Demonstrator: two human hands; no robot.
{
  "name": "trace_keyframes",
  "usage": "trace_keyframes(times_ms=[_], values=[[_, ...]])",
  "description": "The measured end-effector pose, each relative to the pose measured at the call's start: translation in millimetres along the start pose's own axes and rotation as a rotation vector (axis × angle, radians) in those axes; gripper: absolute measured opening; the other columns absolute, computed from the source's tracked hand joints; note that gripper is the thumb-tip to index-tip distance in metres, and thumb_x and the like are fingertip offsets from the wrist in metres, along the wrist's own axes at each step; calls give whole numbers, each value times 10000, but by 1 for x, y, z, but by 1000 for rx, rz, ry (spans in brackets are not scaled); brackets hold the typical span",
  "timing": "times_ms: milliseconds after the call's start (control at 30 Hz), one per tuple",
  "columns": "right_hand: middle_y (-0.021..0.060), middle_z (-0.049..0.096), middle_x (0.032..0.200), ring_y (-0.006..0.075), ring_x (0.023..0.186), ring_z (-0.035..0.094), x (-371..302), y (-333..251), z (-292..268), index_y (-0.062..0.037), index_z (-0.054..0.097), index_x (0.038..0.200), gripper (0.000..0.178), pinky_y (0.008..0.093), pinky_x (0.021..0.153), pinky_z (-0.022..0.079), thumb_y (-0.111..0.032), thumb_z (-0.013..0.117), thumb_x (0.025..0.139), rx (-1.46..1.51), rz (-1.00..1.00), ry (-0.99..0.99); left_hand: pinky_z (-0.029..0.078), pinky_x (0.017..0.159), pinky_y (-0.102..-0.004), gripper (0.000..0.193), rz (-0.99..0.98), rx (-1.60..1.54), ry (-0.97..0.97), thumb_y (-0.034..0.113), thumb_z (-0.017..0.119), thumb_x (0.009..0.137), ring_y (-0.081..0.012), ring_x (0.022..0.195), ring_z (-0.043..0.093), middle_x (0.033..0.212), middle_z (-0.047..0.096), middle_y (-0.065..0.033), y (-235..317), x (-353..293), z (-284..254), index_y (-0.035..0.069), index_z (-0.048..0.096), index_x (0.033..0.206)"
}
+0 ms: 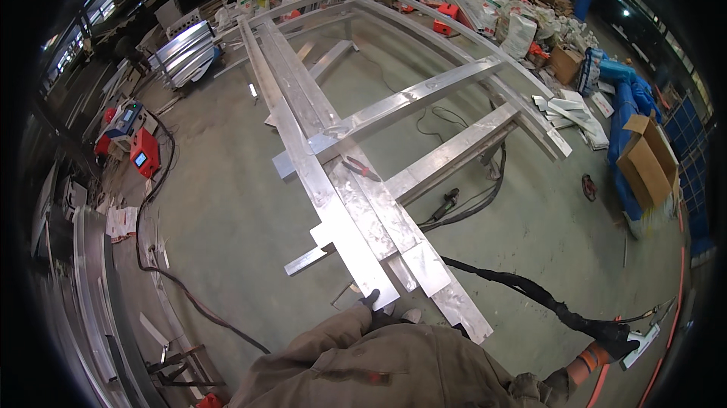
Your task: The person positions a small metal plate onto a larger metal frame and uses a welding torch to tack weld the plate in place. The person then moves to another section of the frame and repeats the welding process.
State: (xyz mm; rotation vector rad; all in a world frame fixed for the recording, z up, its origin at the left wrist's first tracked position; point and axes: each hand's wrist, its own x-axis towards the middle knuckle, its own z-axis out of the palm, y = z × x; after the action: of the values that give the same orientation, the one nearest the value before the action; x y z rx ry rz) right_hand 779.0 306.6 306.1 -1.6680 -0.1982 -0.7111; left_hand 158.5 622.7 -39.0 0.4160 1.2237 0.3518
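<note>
My left hand (373, 301), in a dark glove, grips the near end of a long flat silver metal bar (351, 255). Its thumb lies on top; the other fingers are hidden. Out at the lower right, my right hand (619, 340), gloved in black, is closed round a pale, flat rectangular piece (642, 347), too small to name surely. A black sleeved cable (534, 292) runs up to that hand. Red-handled pliers (360, 169) lie on the welded-looking metal frame (413, 102). Beside the held bar, a wider metal plank (462, 307) reaches toward my body.
A torch-like tool (445, 206) with cable lies under the frame. Red and blue machines (144, 152) stand left, their hose crossing the floor. Metal lengths (95, 287) are stacked lower left. An open cardboard box (647, 160), blue wrap and scrap line the right. Red hoses (666, 344) run nearby.
</note>
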Motion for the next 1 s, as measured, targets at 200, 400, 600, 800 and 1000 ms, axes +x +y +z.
trace_keyframes(times_ms=[200,400,600,800,1000], values=[[196,703,1066,297,945,691,17,-10,35,64,636,1206,565,424,878,570,-485,533,1119,872,324,-576,592,947,-460,738,83,-143,137,588,644,1005,-366,1123,718,1241,733,-222,-12,-10,-11,-27,611,1413],[119,661,1025,238,942,646,-4,-64,56,47,644,1221,666,370,914,532,-584,450,1137,566,426,-288,565,997,-475,916,196,-218,316,708,673,933,-395,1159,714,1244,738,-267,0,0,5,-89,628,1383],[136,689,1049,242,925,652,-16,-91,69,75,673,1218,680,348,874,548,-567,461,1145,388,287,-139,539,1047,-490,1097,282,-194,570,829,701,861,-424,1195,710,1247,743,-311,-2,20,21,-151,645,1353],[119,649,995,252,887,605,23,-61,64,44,656,1111,521,362,836,526,-463,538,1143,790,351,-764,498,1111,-528,982,271,125,765,816,647,897,-484,1298,652,1324,731,-285,-1,36,36,-35,676,1385],[66,566,862,178,769,518,28,-53,95,-64,560,927,506,320,721,462,-505,462,1156,350,45,-471,568,1010,-449,770,405,56,789,595,805,914,-370,1158,744,1302,763,-213,12,19,45,-19,700,1366]])
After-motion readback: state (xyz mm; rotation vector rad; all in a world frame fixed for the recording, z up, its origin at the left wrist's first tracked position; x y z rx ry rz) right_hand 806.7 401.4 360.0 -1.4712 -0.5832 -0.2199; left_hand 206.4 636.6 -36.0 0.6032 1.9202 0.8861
